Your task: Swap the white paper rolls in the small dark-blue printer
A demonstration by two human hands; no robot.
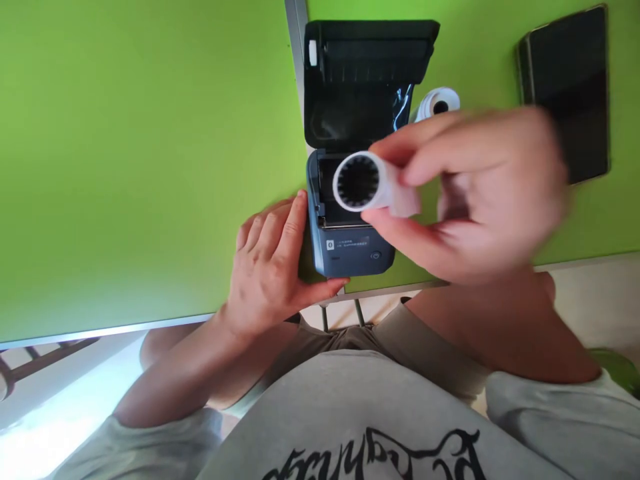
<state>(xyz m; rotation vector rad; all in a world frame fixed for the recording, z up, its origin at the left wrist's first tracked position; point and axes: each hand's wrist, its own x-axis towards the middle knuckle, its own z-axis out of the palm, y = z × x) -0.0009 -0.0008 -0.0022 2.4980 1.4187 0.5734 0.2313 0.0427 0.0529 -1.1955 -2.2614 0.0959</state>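
Note:
A small dark blue label printer (pixel 350 257) sits near the table's front edge, with its black lid (pixel 357 100) swung up and back. My left hand (pixel 270 267) rests against the printer's left side, fingers along the casing and thumb at its front corner. Above the open paper bay, my right hand (pixel 480 180) grips a white paper roll (pixel 395 190) between thumb and fingers. The roll's dark, ridged core faces me, and a loose flap of paper hangs at its right. Part of the bay is hidden behind the roll and my right hand.
A second white roll (pixel 447 100) lies behind my right hand, partly covered. At the far right is a dark phone-like device (pixel 570 93) on the green table (pixel 140 147). A grey seam (pixel 295 33) runs between two table sections behind the printer.

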